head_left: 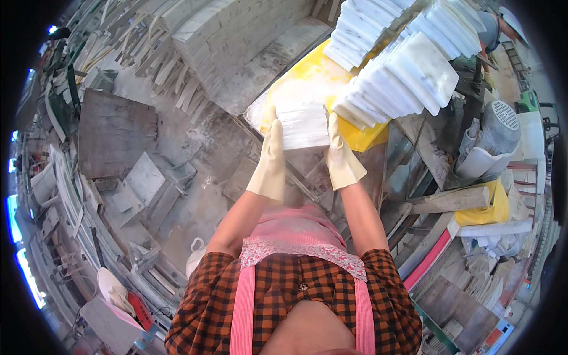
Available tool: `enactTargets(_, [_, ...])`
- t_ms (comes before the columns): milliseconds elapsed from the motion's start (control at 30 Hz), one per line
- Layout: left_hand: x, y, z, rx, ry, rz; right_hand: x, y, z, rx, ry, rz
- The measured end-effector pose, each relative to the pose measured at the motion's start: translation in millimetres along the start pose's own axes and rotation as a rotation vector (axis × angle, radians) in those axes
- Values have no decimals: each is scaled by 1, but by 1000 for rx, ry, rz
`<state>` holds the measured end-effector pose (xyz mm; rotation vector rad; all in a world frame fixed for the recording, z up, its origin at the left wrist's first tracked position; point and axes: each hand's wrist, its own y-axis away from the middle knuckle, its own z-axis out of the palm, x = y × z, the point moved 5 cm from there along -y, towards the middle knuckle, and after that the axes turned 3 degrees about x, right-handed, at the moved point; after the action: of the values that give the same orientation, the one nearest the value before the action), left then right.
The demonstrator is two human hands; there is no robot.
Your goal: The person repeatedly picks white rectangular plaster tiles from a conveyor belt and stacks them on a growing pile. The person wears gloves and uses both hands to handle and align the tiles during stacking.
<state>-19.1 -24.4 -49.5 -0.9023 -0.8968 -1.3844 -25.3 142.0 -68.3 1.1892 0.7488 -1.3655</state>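
Observation:
A stack of thin white stone tiles [303, 129] is gripped between my two hands, its layered edges facing up. My left hand [271, 151], in a cream rubber glove, presses on the stack's left side. Against the opposite side is my right hand [341, 152], gloved the same way. Beneath and beyond the stack lies a yellow sheet [299, 80], dusted white. Rows of white, grey-veined stone tiles [393, 80] lean against each other on it, just to the right of the stack. The fingertips of both hands are partly hidden by the stack and gloves.
A high stack of pale strips [236, 41] rises at the far left of the yellow sheet. At right stand a grey motor [497, 133] and a wooden beam [449, 200]. A dark board [117, 133] and stone offcuts lie left. Another person [492, 32] is at far right.

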Motion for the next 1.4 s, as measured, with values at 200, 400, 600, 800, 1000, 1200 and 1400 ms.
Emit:
enactTargets(200, [12, 0, -2, -147, -71, 119, 2, -2, -4, -41, -30, 40])
enactTargets(400, [20, -10, -7, -205, -297, 221, 0, -6, -1, -75, -56, 68])
enactTargets(600, [20, -13, -10, 236, -234, -256, -47, -4, 17, -105, 132, 147])
enactTargets(800, [30, -7, 3, 349, -200, -265, -74, 13, 32, -62, 245, 134])
enactTargets(1000, [35, -3, 6, 322, -209, -278, -49, -3, 25, -54, 335, 41])
enactTargets(1200, [92, -15, 24, -129, -1353, 186, -40, 3, 22, -90, 194, 56])
enactTargets(1400, [82, -18, 64, -668, -1953, 335, -34, 6, 20, -52, -51, 97])
